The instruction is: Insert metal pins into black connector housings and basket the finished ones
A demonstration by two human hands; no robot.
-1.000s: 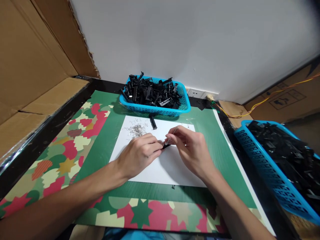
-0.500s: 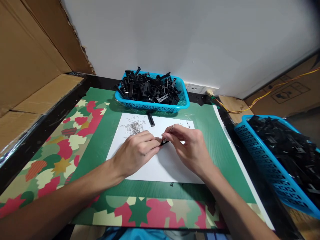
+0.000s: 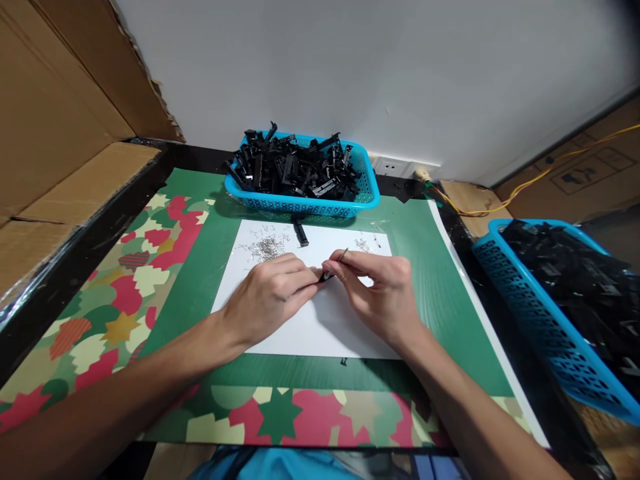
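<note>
Over the white paper (image 3: pixel 295 333), my left hand (image 3: pixel 275 287) is closed on a small black plastic part (image 3: pixel 326 275), mostly hidden by fingers. My right hand (image 3: pixel 380 287) meets it from the other side, pinching a thin metal tool (image 3: pixel 343 255) whose tip end is covered by the fingertips. Small bent metal wire pieces, perhaps springs, form a pile (image 3: pixel 267 249) behind my left hand. A smaller scatter of wire pieces (image 3: pixel 363 245) lies behind my right hand. One loose black plastic part (image 3: pixel 301 233) rests at the paper's far edge.
A blue basket (image 3: pixel 305 205) heaped with black plastic parts stands by the wall. Another blue basket (image 3: pixel 540 320) of black parts is at right. Yellow wiring (image 3: pixel 520 193) runs from the wall socket (image 3: pixel 393 165). Cardboard (image 3: pixel 60 87) borders the left side.
The camera view has shifted slightly. My hands stay together around the black part, and the right hand's thin tool leans a little differently. More of the right-hand wire scatter shows.
</note>
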